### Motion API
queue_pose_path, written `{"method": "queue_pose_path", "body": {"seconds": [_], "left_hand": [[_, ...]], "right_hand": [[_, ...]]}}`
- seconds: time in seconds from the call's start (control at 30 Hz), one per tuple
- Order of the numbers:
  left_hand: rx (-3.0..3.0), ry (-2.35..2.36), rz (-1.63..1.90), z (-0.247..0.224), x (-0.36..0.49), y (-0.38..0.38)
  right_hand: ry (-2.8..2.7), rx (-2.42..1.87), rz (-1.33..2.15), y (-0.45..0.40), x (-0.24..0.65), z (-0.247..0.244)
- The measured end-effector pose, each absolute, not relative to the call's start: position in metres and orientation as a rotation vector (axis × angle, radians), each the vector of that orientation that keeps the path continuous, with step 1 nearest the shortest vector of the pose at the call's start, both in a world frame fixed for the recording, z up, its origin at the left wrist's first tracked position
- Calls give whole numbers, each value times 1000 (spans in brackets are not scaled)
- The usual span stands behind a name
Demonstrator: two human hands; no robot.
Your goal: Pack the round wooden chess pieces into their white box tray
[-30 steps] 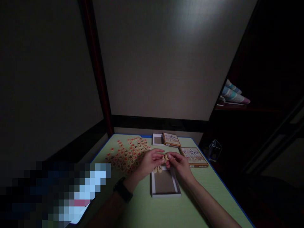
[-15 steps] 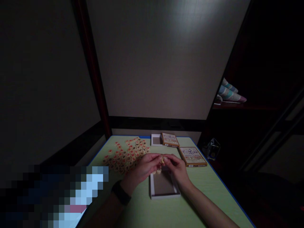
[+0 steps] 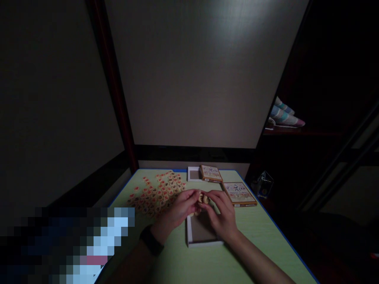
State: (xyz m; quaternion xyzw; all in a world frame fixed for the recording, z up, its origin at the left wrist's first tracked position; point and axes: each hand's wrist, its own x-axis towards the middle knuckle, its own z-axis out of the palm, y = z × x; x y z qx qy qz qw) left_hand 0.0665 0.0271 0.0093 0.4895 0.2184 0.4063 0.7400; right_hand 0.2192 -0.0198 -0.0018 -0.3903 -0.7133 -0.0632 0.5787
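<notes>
Over an open white-rimmed box tray (image 3: 190, 233), my two hands meet around Chinese chess pieces (image 3: 206, 200), pale discs with dark marks. My left hand (image 3: 181, 208), with a black band at the wrist, is closed on one piece between thumb and fingers. Thumb and fingers of my right hand (image 3: 222, 213) pinch another piece right beside it. Below the fingers, a few pale pieces (image 3: 194, 214) show at the tray's far left corner, partly hidden by my hands. A heap of loose pieces (image 3: 160, 193), marked red or black, spreads on the table left of my left hand.
Behind my hands, another white tray (image 3: 194, 174) stands at the table's back, with a printed lid (image 3: 211, 173) against its right side. A second printed box lid (image 3: 238, 193) lies to the right on the green table (image 3: 254, 240). A wall panel (image 3: 192, 79) rises behind.
My right hand's thumb and fingers have spread wider apart, and the pieces between my hands have turned so that two marked faces now show. The heap and boxes stay put.
</notes>
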Motion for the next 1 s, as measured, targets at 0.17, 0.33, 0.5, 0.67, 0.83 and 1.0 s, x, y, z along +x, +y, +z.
{"method": "queue_pose_path", "body": {"seconds": [0.17,0.33,0.5,0.67,0.83,1.0], "left_hand": [[1077,483,899,8,65,28],[1083,482,863,7,60,28],[1202,493,850,20,50,32],[1498,1001,1166,21,37,57],[1908,1521,961,5,35,70],[2236,1618,638,3,38,58]], "right_hand": [[-1668,-859,-212,-20,221,0],[-1770,-817,-231,-19,219,0],[-1799,-825,-256,-22,221,3],[-2079,-916,7,-29,222,5],[-2420,-1067,105,-32,215,-7],[-2429,-1096,203,-31,209,-14]]}}
